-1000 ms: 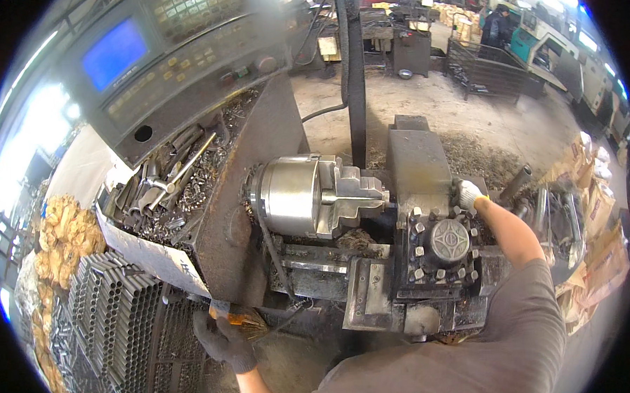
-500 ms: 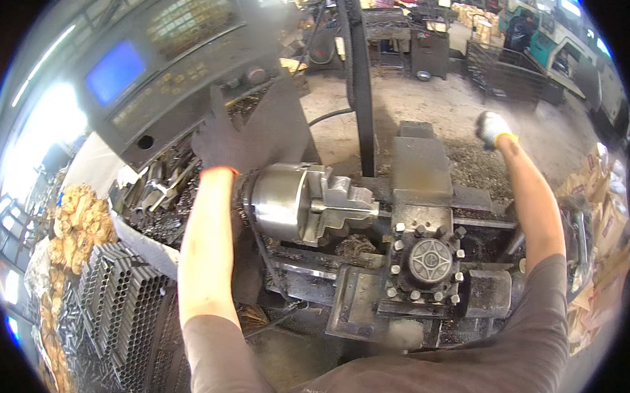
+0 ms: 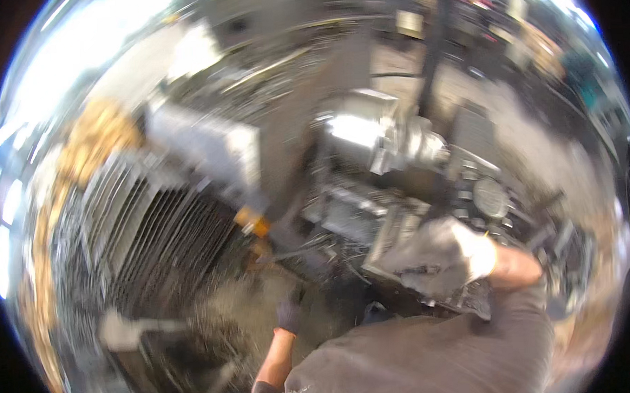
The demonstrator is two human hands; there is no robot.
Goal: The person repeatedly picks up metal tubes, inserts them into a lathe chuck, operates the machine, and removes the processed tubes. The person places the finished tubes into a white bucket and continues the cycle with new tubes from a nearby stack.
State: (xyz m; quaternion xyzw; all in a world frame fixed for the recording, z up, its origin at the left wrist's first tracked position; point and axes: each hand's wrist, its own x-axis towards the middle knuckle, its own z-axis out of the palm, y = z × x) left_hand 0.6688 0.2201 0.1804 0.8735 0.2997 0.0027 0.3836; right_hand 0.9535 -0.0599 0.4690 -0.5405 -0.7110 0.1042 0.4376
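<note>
The whole view is smeared by motion. My left hand (image 3: 288,316), in a dark glove, hangs low in front of the lathe bed, to the left of my body. Its fingers are too blurred to read, and I cannot tell if it holds anything. My right hand (image 3: 433,256), in a grey and white glove, is over the near side of the lathe carriage, just below the tool post (image 3: 489,197). Blur hides its fingers, and whether it touches the carriage is unclear. Beyond it lies the lathe's shiny metal chuck (image 3: 358,130), with stepped jaws at its right end.
At my left stands a big stack of metal tubes (image 3: 143,211), with a yellowish bundle (image 3: 98,139) behind it. A pale panel (image 3: 204,141) slants between the stack and the lathe. A dark upright post (image 3: 435,51) rises behind the chuck.
My left hand has come down from the control panel side to low beside my body. My right hand has swung in from the far right to the carriage. The view has turned left and down.
</note>
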